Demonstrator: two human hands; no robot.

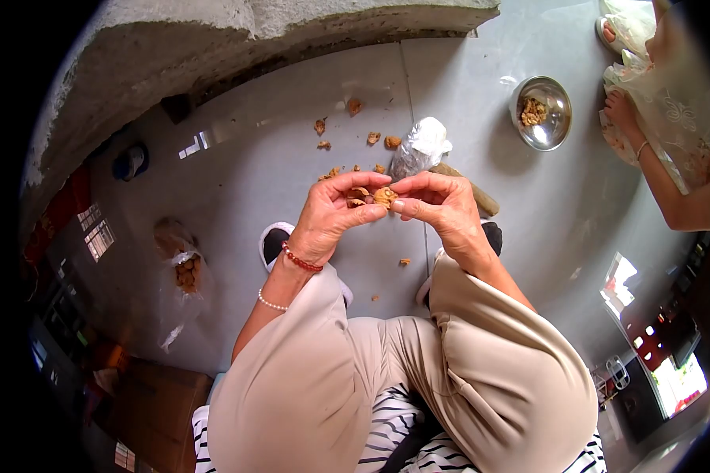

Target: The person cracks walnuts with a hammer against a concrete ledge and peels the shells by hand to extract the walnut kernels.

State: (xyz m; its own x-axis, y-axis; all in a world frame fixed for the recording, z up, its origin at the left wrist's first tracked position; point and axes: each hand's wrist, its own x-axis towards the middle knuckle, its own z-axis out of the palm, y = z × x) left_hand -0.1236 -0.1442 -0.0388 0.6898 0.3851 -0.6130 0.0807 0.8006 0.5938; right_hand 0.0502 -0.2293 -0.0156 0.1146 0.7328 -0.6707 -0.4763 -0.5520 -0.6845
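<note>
Brown walnut (385, 197) sits pinched between the fingers of the left hand (323, 217) and right hand (451, 211), above the grey floor (481, 87); the left fingers also hold shell (358, 194). Shell bits (355, 106) and a bag (424, 143) lie beyond; a steel bowl (560, 108) holds kernels (533, 112).

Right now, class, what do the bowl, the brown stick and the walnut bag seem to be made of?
Bowl: shiny metal, probably stainless steel, given its mirror-like highlights.
Brown stick: probably wood, matte; dull surface.
Walnut bag: thin clear plastic, glossy, contents showing through.
</note>
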